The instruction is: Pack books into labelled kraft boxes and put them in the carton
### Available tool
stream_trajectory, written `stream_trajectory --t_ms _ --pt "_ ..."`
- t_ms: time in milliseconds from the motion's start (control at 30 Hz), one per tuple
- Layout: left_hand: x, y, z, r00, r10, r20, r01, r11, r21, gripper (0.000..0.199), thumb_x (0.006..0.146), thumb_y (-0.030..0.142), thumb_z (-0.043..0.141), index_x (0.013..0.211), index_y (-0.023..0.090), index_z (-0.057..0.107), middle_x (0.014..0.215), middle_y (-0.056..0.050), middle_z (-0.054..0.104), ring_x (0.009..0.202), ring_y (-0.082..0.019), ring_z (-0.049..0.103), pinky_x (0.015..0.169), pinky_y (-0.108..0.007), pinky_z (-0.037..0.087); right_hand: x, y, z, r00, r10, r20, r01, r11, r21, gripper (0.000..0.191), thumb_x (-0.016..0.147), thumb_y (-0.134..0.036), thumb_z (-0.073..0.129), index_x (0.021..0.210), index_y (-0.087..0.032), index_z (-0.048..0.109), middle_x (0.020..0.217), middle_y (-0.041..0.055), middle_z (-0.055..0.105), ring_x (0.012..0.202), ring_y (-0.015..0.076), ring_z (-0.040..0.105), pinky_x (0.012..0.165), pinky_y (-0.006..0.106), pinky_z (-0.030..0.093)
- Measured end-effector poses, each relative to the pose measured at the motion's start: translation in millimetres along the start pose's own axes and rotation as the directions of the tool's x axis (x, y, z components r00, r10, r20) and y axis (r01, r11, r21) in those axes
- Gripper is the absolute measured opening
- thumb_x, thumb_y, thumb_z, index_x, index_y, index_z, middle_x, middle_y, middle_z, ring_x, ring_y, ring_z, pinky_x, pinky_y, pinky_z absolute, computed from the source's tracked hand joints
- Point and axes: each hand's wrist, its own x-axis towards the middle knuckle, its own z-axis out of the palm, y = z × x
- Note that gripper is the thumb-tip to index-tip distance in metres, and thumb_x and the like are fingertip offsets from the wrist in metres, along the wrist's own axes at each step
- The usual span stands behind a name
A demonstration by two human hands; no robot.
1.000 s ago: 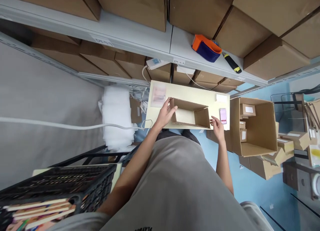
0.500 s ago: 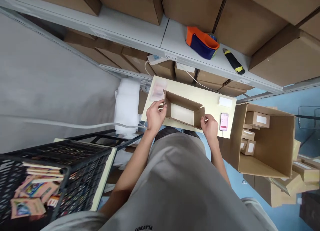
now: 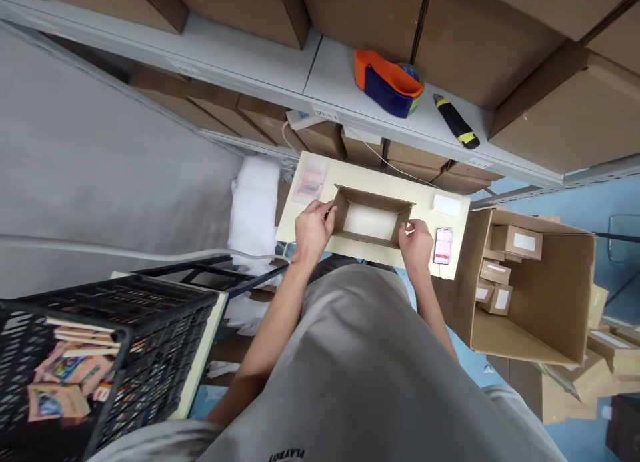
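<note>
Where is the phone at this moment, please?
In the head view, the phone lies on the right end of the table, between the right hand and the large open box, just below a small white item.

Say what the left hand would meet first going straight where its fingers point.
Likely the left end wall of the open cardboard box; the left hand seems close against it, though depth is unclear.

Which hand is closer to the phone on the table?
Right. The right hand is just left of the phone, at the near end of the cardboard box; the left hand is farther away, at the box's other end.
</note>
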Motion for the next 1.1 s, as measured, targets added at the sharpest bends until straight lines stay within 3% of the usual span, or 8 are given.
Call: stream_trajectory --t_ms 133,300,433,567,733,900,1100 --pt "7.0 3.9 7.1 1.0 -0.01 -0.02 0.011 1.0 0.019 0.041 0.111 0.035 0.054 0.133 0.017 0.084 0.115 -0.015 0.079 0.1 -0.031 0.078 0.094 -0.04 0.058 2.0 -7.4 7.9 1.0 -0.028 0.012 0.028 0.999 -0.03 0.032 0.11 -0.044 0.057 0.121 -0.018 0.072 0.111 0.0117 0.076 0.078 0.0223 0.07 0.073 0.035 0.053" --pt "13.2 18.6 10.0 0.998 -0.023 0.053 0.02 0.998 0.066 0.041 0.108 0.031 0.058 0.139 0.018 0.082 0.113 -0.014 0.076 0.09 -0.029 0.077 0.081 -0.038 0.056 -9.3 -16.6 15.6 0.998 -0.039 0.055 0.043 0.997 -0.069 0.039 0.115 -0.047 0.05 0.128 -0.019 0.074 0.125 0.0157 0.076 0.086 0.0253 0.074 0.075 0.037 0.057" --pt "16.6 18.8 4.7 0.996 0.003 0.094 -0.011 0.996 0.087 0.04 0.11 0.029 0.055 0.139 0.02 0.082 0.11 -0.013 0.072 0.085 -0.027 0.073 0.074 -0.036 0.051 -22.7 -11.3 7.1 0.999 -0.036 0.025 0.037 0.998 -0.049 0.046 0.116 -0.051 0.046 0.129 -0.019 0.076 0.13 0.0188 0.075 0.112 0.034 0.075 0.09 0.047 0.064" --pt "27.0 2.2 -5.2 0.995 0.022 0.093 -0.027 0.998 0.061 0.041 0.111 0.029 0.054 0.139 0.018 0.081 0.109 -0.013 0.07 0.088 -0.027 0.072 0.076 -0.036 0.051 -36.5 -5.9 -8.0 0.998 -0.051 0.031 0.049 0.997 0.057 0.053 0.113 -0.064 0.052 0.133 -0.021 0.076 0.14 0.0209 0.072 0.129 0.038 0.071 0.108 0.058 0.064" --pt "33.4 -19.9 -16.9 0.996 0.033 0.085 -0.038 0.998 0.057 0.04 0.111 0.029 0.055 0.139 0.019 0.082 0.112 -0.013 0.072 0.093 -0.028 0.073 0.081 -0.036 0.053 -51.9 -17.3 -9.7 0.986 -0.014 0.164 -0.028 0.968 0.251 0.069 0.106 -0.075 0.062 0.149 -0.022 0.071 0.154 0.0212 0.065 0.118 0.0332 0.078 0.102 0.054 0.07" --pt "27.7 -28.8 -22.8 0.99 0.077 0.122 -0.08 0.996 0.025 0.042 0.112 0.032 0.054 0.142 0.02 0.08 0.115 -0.013 0.074 0.094 -0.026 0.074 0.082 -0.034 0.054 -69.0 -29.5 -5.2 0.969 0.015 0.247 -0.076 0.968 0.241 0.072 0.104 -0.074 0.066 0.161 -0.03 0.064 0.164 0.0181 0.059 0.12 0.0321 0.078 0.103 0.055 0.071" --pt "21.7 -34.1 -26.0 0.967 0.157 0.199 -0.152 0.988 -0.038 0.042 0.11 0.034 0.055 0.142 0.025 0.081 0.118 -0.012 0.075 0.088 -0.026 0.074 0.08 -0.036 0.056 -68.0 -30.3 -1.4 0.977 0.05 0.206 -0.092 0.975 0.202 0.079 0.108 -0.066 0.062 0.177 -0.031 0.045 0.163 0.019 0.058 0.117 0.0291 0.077 0.102 0.052 0.071"
